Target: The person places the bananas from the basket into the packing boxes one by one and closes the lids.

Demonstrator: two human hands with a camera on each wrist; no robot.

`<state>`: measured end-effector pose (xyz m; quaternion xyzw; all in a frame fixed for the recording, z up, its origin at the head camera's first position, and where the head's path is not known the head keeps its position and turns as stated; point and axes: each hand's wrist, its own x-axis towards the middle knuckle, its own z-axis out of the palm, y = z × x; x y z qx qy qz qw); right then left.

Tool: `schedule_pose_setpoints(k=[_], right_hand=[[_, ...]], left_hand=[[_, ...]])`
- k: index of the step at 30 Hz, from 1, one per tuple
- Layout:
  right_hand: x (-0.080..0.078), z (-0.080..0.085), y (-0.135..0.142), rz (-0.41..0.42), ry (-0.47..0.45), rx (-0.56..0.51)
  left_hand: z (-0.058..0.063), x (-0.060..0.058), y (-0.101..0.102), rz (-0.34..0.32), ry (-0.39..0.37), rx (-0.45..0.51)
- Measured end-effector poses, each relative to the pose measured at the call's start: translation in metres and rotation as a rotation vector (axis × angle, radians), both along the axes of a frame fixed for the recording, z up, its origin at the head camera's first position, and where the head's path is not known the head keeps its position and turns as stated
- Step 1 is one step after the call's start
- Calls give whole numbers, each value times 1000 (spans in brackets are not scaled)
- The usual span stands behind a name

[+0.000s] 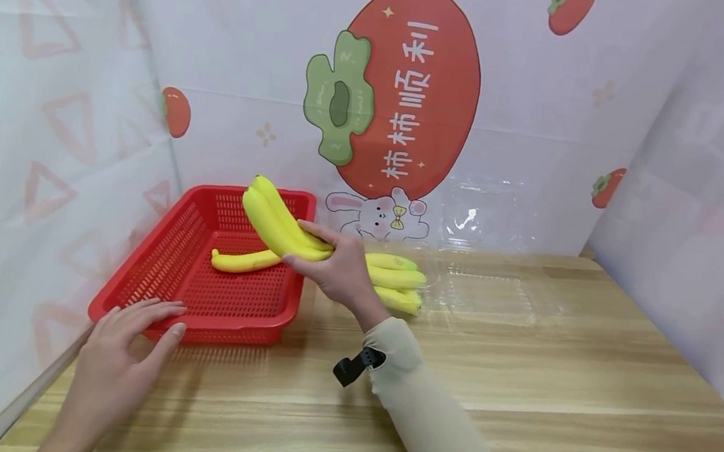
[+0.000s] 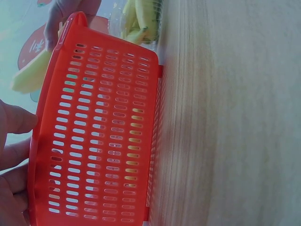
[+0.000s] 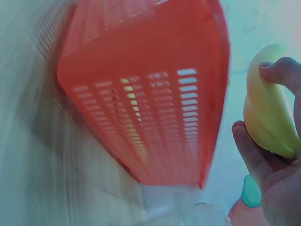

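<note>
A small bunch of yellow bananas (image 1: 279,221) is held in my right hand (image 1: 342,266), raised over the right side of the red basket (image 1: 295,299). The right wrist view shows thumb and fingers gripping the bananas (image 3: 270,108) from both sides. Inside the basket lies a single banana (image 1: 241,262). My left hand (image 1: 122,356) rests at the basket's near left rim, its fingers over the edge; in the left wrist view the fingertips touch the rim (image 2: 40,136). More bananas (image 1: 399,278) lie to the right of the basket, partly hidden behind my right hand.
A clear plastic clamshell box (image 1: 491,293) stands with its lid up on the wooden table (image 1: 514,401), right of the loose bananas. Printed cloth (image 1: 527,76) hangs behind and along both sides. A black strap (image 1: 357,366) hangs from the right wrist.
</note>
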<state>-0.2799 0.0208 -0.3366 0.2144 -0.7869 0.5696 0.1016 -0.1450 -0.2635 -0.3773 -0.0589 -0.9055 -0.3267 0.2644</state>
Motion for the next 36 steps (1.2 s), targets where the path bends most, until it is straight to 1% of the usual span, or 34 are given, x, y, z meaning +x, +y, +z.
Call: schedule_pose_setpoints(k=[6,9,13,19,25,30,36], right_hand=[[2,4,18,-21,-1,-5],[4,5,26,-37,16,10],[4,6,36,-59,65,47],[5,5,52,-88,128,100],[7,3,68,-117,135,145],[8,4,83,-154,146,183],[11,5,103,-196,157,217]], left_hand=[[1,-1,2,9,-25,-3],[0,-1,3,4,-12,-1],[-1,-1,2,-9,11,0],[0,-1,2,-2,3,-9],[0,-1,2,6,10,-13],[0,0,1,-12,24,-1],[1,0,1,-6,14,-2]])
